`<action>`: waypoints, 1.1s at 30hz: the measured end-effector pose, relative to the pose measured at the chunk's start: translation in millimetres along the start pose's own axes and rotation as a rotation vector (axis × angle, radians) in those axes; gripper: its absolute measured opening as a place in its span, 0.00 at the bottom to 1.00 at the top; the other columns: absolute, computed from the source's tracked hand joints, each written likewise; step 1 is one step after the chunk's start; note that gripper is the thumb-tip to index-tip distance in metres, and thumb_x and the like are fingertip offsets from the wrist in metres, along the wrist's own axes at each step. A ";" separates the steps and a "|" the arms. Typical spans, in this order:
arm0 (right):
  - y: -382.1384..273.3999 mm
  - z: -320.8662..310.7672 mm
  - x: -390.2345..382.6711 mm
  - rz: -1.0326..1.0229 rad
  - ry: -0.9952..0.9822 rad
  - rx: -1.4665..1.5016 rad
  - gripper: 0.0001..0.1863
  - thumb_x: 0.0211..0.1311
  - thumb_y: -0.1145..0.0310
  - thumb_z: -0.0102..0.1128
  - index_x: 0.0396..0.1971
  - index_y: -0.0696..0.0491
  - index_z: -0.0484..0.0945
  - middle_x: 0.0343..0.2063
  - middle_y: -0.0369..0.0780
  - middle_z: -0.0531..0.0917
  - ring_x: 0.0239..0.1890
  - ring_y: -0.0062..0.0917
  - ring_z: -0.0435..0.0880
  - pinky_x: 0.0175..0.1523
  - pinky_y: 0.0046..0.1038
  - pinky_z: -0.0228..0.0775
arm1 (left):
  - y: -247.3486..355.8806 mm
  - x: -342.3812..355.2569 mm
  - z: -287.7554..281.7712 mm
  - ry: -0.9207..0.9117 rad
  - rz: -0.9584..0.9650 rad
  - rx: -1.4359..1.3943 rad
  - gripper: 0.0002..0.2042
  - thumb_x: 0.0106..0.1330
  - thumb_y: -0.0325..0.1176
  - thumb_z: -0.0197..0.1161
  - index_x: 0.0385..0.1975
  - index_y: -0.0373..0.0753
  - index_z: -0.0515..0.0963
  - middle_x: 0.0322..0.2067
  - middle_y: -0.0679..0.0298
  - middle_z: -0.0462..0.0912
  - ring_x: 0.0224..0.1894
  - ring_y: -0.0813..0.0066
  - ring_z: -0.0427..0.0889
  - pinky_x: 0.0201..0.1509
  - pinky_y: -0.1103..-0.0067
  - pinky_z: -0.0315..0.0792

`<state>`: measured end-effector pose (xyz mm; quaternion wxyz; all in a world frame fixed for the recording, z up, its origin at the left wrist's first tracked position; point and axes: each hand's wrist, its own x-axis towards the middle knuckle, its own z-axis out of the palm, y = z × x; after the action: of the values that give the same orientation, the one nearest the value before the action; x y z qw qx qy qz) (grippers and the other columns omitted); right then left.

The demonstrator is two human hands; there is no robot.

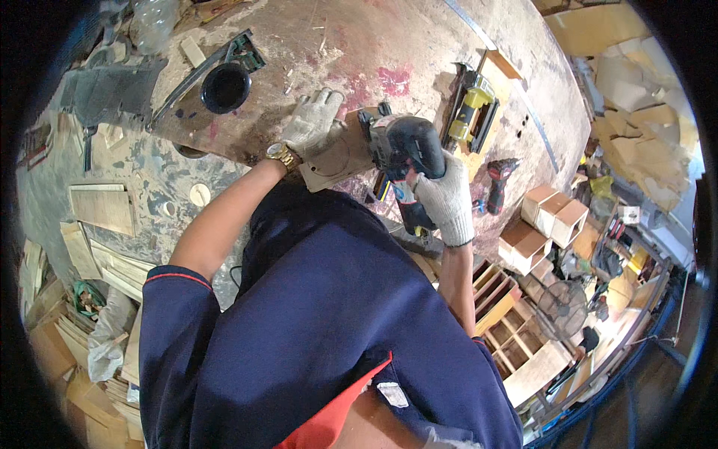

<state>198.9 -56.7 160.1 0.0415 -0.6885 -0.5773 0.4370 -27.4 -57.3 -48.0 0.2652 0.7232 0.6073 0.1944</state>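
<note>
In my right hand, which wears a white knit glove, is a power jigsaw with a dark body and a blue lower part. Its front end rests at the right side of a small brown wooden board near the table edge. A curved line is marked on that board. My left hand, also gloved and with a gold watch at the wrist, lies flat with fingers stretched out at the board's left part. The jigsaw's blade is hidden from view.
Right of the jigsaw lie a yellow-green nail gun and a cordless drill. A black bowl sits at the far left of the worktable. Wooden boxes and a fan stand at right; wood offcuts lie at left.
</note>
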 end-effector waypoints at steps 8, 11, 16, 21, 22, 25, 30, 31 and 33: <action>3.1 -35.7 -70.5 -0.099 0.147 0.040 0.17 0.54 0.70 0.71 0.41 0.64 0.83 0.28 0.43 0.88 0.32 0.20 0.86 0.41 0.28 0.77 | 2.6 -3.8 -2.5 0.131 -0.034 -0.017 0.21 0.65 0.41 0.58 0.54 0.35 0.73 0.53 0.44 0.76 0.56 0.40 0.76 0.62 0.58 0.71; 8.7 -34.6 -82.6 -0.134 0.126 0.108 0.17 0.53 0.71 0.69 0.42 0.64 0.83 0.30 0.44 0.89 0.34 0.21 0.86 0.43 0.28 0.78 | 1.6 -2.0 -1.1 0.197 0.010 -0.010 0.20 0.68 0.41 0.56 0.54 0.35 0.73 0.54 0.45 0.77 0.56 0.41 0.76 0.62 0.58 0.71; 23.8 -13.3 -66.1 -0.146 0.064 -0.037 0.17 0.51 0.74 0.66 0.42 0.64 0.83 0.27 0.45 0.87 0.31 0.21 0.84 0.40 0.30 0.76 | 1.1 -3.1 -0.1 0.195 -0.050 -0.088 0.20 0.64 0.38 0.58 0.54 0.38 0.72 0.52 0.47 0.77 0.57 0.46 0.76 0.62 0.56 0.69; 30.5 -16.0 -74.4 -0.082 0.092 0.032 0.16 0.52 0.73 0.66 0.41 0.62 0.84 0.27 0.46 0.87 0.31 0.22 0.86 0.39 0.29 0.77 | 2.4 -0.7 -4.2 0.225 -0.046 -0.135 0.16 0.66 0.36 0.56 0.51 0.38 0.73 0.47 0.46 0.79 0.53 0.43 0.77 0.58 0.57 0.71; 30.5 -17.8 -77.9 -0.088 0.097 0.016 0.16 0.52 0.73 0.66 0.41 0.63 0.84 0.27 0.47 0.87 0.31 0.24 0.87 0.39 0.29 0.77 | 3.3 -0.8 -5.1 0.217 -0.057 -0.124 0.16 0.66 0.36 0.56 0.51 0.38 0.73 0.46 0.46 0.79 0.53 0.44 0.77 0.58 0.57 0.71; 30.5 -15.5 -81.6 -0.193 0.126 -0.024 0.17 0.52 0.73 0.65 0.43 0.62 0.84 0.29 0.49 0.88 0.33 0.29 0.89 0.41 0.30 0.78 | 7.1 -1.5 -6.9 0.233 -0.063 -0.095 0.15 0.67 0.37 0.56 0.50 0.38 0.73 0.47 0.46 0.79 0.52 0.44 0.78 0.58 0.57 0.71; 31.4 5.2 -64.5 -0.094 0.095 -0.114 0.23 0.50 0.70 0.65 0.49 0.57 0.84 0.32 0.52 0.88 0.37 0.35 0.91 0.43 0.33 0.79 | 7.2 -4.0 -5.7 0.207 -0.033 -0.063 0.15 0.69 0.40 0.55 0.50 0.39 0.73 0.47 0.48 0.80 0.53 0.45 0.78 0.59 0.57 0.69; 31.7 7.5 -63.6 -0.090 0.083 -0.106 0.22 0.50 0.70 0.65 0.49 0.57 0.84 0.31 0.51 0.88 0.36 0.34 0.91 0.43 0.33 0.79 | 6.6 -4.1 -4.3 0.194 -0.047 -0.070 0.15 0.69 0.40 0.55 0.50 0.39 0.73 0.47 0.48 0.79 0.53 0.45 0.78 0.59 0.56 0.69; 31.3 13.2 -61.6 -0.042 0.060 -0.114 0.22 0.50 0.69 0.65 0.48 0.57 0.84 0.31 0.51 0.88 0.35 0.32 0.90 0.43 0.33 0.79 | 3.7 -3.2 -3.2 0.231 -0.048 -0.091 0.14 0.69 0.40 0.55 0.49 0.40 0.74 0.47 0.48 0.79 0.54 0.45 0.77 0.59 0.56 0.68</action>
<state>217.1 -124.2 168.5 0.0287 -0.6903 -0.6141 0.3814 -27.0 -60.4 -43.0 0.2304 0.6685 0.6414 0.2976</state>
